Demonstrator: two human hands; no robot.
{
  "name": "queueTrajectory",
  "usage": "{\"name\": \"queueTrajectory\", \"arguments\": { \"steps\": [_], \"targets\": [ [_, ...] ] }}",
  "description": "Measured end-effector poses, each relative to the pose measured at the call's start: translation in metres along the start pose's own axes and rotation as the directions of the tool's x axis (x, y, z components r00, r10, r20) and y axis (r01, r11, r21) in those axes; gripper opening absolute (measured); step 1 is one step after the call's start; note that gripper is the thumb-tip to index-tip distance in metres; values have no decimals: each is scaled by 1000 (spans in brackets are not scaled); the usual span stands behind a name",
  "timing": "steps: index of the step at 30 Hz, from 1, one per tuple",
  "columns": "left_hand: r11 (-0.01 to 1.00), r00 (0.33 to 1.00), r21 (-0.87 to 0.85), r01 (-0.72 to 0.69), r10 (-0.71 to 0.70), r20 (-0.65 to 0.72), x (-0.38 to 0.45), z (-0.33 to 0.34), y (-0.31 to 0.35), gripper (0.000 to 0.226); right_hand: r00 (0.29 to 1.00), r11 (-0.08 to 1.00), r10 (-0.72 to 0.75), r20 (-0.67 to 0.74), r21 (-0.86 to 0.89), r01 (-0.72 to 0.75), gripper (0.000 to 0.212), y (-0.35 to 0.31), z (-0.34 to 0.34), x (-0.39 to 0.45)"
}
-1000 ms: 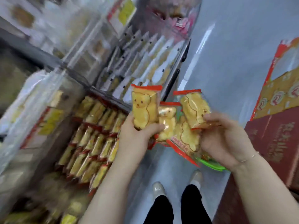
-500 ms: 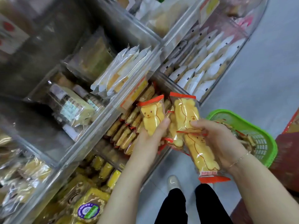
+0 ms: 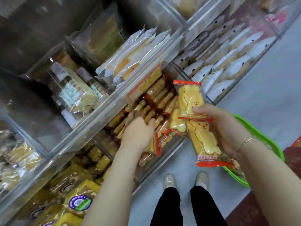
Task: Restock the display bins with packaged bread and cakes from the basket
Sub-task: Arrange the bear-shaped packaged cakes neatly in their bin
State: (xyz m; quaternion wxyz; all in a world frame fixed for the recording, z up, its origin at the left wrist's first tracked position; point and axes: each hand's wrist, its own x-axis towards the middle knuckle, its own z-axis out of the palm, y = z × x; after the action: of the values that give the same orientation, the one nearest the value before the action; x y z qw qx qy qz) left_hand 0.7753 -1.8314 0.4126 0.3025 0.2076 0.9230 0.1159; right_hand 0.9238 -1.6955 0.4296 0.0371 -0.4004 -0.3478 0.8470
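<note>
While the left hand [image 3: 138, 131] reaches into the clear display bin [image 3: 164, 162] of bear-shaped cake packs [image 3: 156, 98], its fingers lie down among the packs there; they are blurred, so I cannot tell whether they grip one. The right hand [image 3: 224, 128] is held just right of that bin, above the floor [image 3: 260, 101], with its thumb and fingers clamped on a small bunch of the same cakes. One pack [image 3: 189, 99] stands up out of the grip with its red-edged top toward the far side, a second pack [image 3: 203, 141] points down toward the near side, and a third [image 3: 177, 121] shows partly between them. Behind the right wrist, which wears a thin bracelet [image 3: 242, 144], the rim of the green basket [image 3: 260, 137] curves down the right side. The bin to the far right holds white-wrapped bread packs [image 3: 228, 62] in rows. On the shelf above, clear-wrapped cake slices [image 3: 130, 62] lean against one another. Yellow-wrapped cakes [image 3: 78, 203] fill the near left bin. Two pale shoes [image 3: 169, 180] and dark trouser legs stand on the floor below the hands.
</note>
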Motion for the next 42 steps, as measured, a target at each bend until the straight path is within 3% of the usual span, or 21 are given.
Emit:
{"name": "queueTrajectory", "arguments": {
  "steps": [1, 3, 4, 6, 8, 10, 12, 13, 16, 18, 20, 23, 27, 29, 32, 35, 38, 40, 42],
  "targets": [
    [970, 999, -238, -52, 53, -1, 2, -2, 4, 49, 999, 1000, 24, 36, -16, -24, 34, -2, 0, 3],
    [712, 962, -703, -13, 202, 186, 1, -3, 13, 45, 990, 995, 82, 113, -66, -75, 35, -6, 1, 7],
    [602, 928, -797, 49, 267, 258, 1, -2, 15, 43, 982, 991, 108, 154, -89, -95, 37, -7, 1, 8],
    [490, 899, -865, 111, 323, 298, 2, 2, 16, 42, 966, 982, 155, 205, -142, -128, 36, -12, 4, 10],
    [450, 920, -879, 157, 258, 296, 3, 8, 12, 35, 983, 978, 113, 148, -189, -84, 28, -17, 4, 13],
    [309, 959, -925, 223, 101, 265, 5, 15, 6, 32, 999, 987, -11, 37, -160, 16, 30, -23, 2, 18],
    [130, 980, -971, 201, -26, 200, 10, 24, 0, 32, 983, 984, -174, -65, -56, 170, 37, -28, -5, 22],
    [115, 985, -980, 163, -67, 156, 12, 28, 0, 31, 958, 965, -261, -120, -23, 260, 34, -29, -7, 24],
    [264, 978, -958, 112, -199, 60, 21, 44, 10, 29, 848, 872, -461, -261, 47, 488, 10, -32, -10, 30],
    [247, 959, -964, 97, -282, 24, 29, 56, 19, 27, 809, 834, -498, -313, 82, 546, 7, -32, -10, 36],
    [217, 943, -975, 40, -331, -34, 40, 69, 28, 33, 804, 834, -492, -335, 82, 545, 8, -29, -10, 42],
    [304, 902, -951, -55, -393, -178, 58, 82, 36, 29, 831, 856, -455, -321, 101, 507, 7, -22, -12, 49],
    [619, 827, -783, -66, -405, -389, 76, 88, 38, 27, 862, 883, -409, -301, 111, 457, 8, -14, -18, 53],
    [725, 815, -687, -51, -367, -449, 79, 89, 36, 33, 876, 893, -382, -293, 125, 432, 10, -12, -22, 55],
    [750, 842, -660, -41, -330, -427, 79, 84, 33, 30, 894, 906, -358, -268, 131, 402, 12, -10, -24, 57],
    [763, 900, -633, 131, -359, -247, 80, 72, 33, 41, 899, 912, -359, -251, 112, 395, 8, -10, -22, 59],
    [789, 896, -561, 250, -408, -174, 69, 57, 32, 41, 872, 910, -407, -272, -37, 413, 10, -10, -19, 64],
    [770, 906, -618, 158, -362, -219, 50, 44, 29, 28, 839, 879, -475, -265, -173, 444, 15, -9, -15, 66],
    [744, 968, -666, -60, -119, -220, 31, 31, 28, 31, 830, 851, -512, -220, -260, 456, 16, -7, -10, 68]
  ]
}}
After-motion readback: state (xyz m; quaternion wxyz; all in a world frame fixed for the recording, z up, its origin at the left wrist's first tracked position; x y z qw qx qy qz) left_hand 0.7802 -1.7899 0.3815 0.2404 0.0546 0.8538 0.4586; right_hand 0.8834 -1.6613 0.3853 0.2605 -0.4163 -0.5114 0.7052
